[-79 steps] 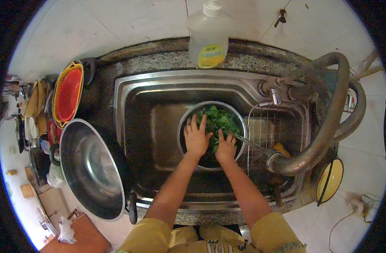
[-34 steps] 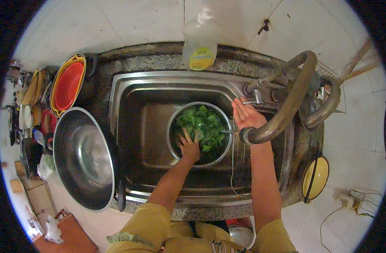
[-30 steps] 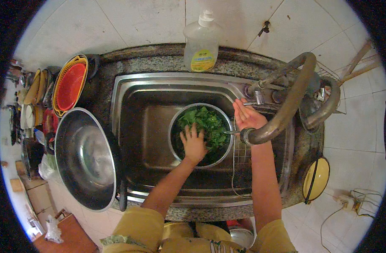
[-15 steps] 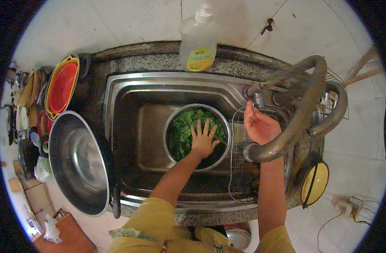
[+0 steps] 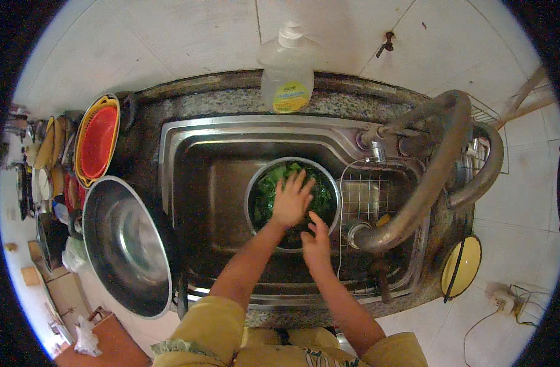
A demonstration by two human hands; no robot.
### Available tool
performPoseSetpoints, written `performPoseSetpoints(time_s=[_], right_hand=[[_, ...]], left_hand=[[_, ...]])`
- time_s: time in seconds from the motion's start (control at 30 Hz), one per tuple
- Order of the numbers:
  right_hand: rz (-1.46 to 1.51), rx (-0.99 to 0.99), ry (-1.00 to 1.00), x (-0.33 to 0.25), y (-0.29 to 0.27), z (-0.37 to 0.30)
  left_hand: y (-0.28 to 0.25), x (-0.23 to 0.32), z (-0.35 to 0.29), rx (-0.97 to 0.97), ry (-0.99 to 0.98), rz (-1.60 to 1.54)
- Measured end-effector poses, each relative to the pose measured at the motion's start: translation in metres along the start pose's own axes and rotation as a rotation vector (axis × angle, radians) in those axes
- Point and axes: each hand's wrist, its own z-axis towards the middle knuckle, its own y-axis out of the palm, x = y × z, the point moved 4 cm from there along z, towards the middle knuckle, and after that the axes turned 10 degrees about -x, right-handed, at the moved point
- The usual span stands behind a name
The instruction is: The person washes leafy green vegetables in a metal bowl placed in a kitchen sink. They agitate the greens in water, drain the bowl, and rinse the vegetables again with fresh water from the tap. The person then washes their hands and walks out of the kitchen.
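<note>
A round metal bowl full of leafy greens sits on the floor of the steel sink, toward its right half and just left of a wire rack in the right-hand end. That spot keeps it near the bent tap pipe, and any spill stays inside the basin.

The left hand lies flat on the greens with fingers spread wide, palm down, pressing on the leaves and gripping nothing. The right hand is at the bowl's near rim, fingers loosely open and pointing toward the leaves; whether it touches the rim or the greens I cannot tell (the left forearm crowds that corner).

A clear soap bottle stands on the stone table's back edge, behind the sink. On the table's left end sit a large steel basin and a red basket nested in a yellow one, well apart from the hands. A yellow-rimmed pan hangs off the right end.
</note>
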Motion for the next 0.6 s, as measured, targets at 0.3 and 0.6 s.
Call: performPoseSetpoints(time_s=[0.3, 0.6], right_hand=[[-0.583, 0.132, 0.166, 0.043, 0.020, 0.082], [-0.640, 0.002, 0.163, 0.048, 0.021, 0.074]], left_hand=[[0.044, -0.039, 0.013, -0.156, 0.100, 0.176], [0.016, -0.046, -0.029, 0.082, -0.251, -0.123]])
